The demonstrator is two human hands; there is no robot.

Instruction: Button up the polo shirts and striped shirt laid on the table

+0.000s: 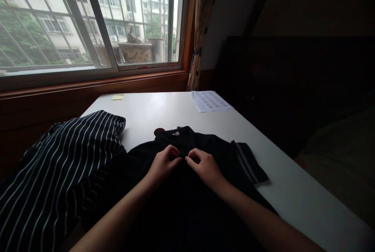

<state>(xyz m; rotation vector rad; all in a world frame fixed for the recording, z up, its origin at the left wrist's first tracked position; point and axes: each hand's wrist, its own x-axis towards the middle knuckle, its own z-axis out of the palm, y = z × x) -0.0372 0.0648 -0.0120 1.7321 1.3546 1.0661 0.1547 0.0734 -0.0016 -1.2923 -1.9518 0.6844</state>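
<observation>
A black shirt [218, 146] lies spread on the white table [146, 107], its collar [187, 136] toward the window and a small white label inside the neck. Two grey bands run round its right-hand sleeve [249, 162]. My left hand [165, 162] pinches the cloth at the front opening just below the collar, thumb and forefinger together. Close beside it, my right hand [205, 166] is closed in a matching pinch on the same opening. Any button between the fingertips is too dark and small to make out.
A black-and-white striped garment [79, 146] is heaped at the left table edge. Behind the collar sits a small brown round object [159, 130]. Printed sheets [210, 100] and a yellow sticky note [117, 97] lie at the far side, below a barred window [140, 17].
</observation>
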